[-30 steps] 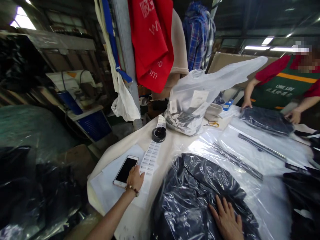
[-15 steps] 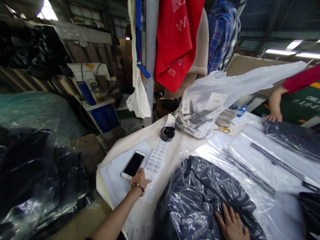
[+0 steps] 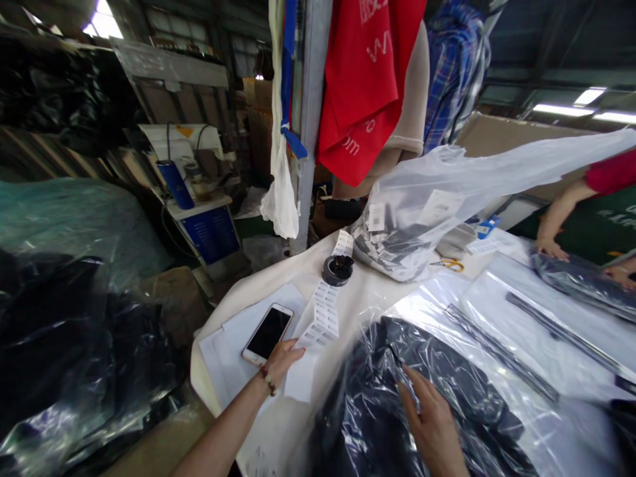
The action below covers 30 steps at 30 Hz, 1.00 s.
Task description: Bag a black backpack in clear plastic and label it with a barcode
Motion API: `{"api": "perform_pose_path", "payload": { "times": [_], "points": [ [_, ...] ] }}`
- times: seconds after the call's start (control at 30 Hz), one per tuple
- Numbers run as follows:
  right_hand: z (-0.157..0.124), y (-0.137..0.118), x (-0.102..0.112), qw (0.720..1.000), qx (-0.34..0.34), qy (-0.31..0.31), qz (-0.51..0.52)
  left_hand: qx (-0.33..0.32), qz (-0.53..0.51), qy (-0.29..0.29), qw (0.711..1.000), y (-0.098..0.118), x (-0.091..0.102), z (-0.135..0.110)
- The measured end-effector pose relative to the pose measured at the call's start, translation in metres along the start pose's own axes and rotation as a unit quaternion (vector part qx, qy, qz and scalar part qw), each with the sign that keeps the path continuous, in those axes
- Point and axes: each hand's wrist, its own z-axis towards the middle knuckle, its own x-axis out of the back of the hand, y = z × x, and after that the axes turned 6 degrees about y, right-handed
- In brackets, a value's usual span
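Note:
My left hand (image 3: 282,358) reaches over the table and pinches the near end of a strip of barcode labels (image 3: 322,311), which bends up off the surface. A smartphone (image 3: 268,332) with a dark screen lies on white paper sheets just left of that hand. The strip runs back to a roll of black tape (image 3: 336,270). My right hand (image 3: 433,417) is on a dark garment in a clear plastic bag (image 3: 368,391), its thumb and forefinger closed on a raised fold of the plastic. The fingertips are partly hidden by the shiny film.
A clear bag of labelled pieces (image 3: 397,232) stands behind, beside yellow-handled scissors (image 3: 450,264). Flat clear bags (image 3: 501,311) cover the right side. A co-worker's hand (image 3: 551,248) rests on another bagged garment. A metal post (image 3: 313,126) rises at the table's back edge.
My left hand has taken hold of the label strip, which now buckles upward. My right hand has moved from lying spread on the bag to pinching its plastic, farther left and up.

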Motion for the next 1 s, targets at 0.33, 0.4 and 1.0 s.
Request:
{"api": "perform_pose_path", "payload": {
  "times": [0.33, 0.4, 1.0],
  "points": [
    [0.033, -0.123, -0.091, 0.984, 0.106, -0.009, 0.141, -0.061, -0.122, -0.059, 0.989, 0.030, -0.023, -0.011],
    [0.036, -0.124, -0.099, 0.984, 0.074, -0.008, 0.161, -0.069, -0.116, -0.072, 0.988, 0.034, -0.024, -0.014],
    [0.032, -0.116, -0.103, 0.892, -0.183, -0.073, 0.407, -0.052, -0.093, -0.075, 0.991, 0.024, -0.038, -0.017]
  ]
}}
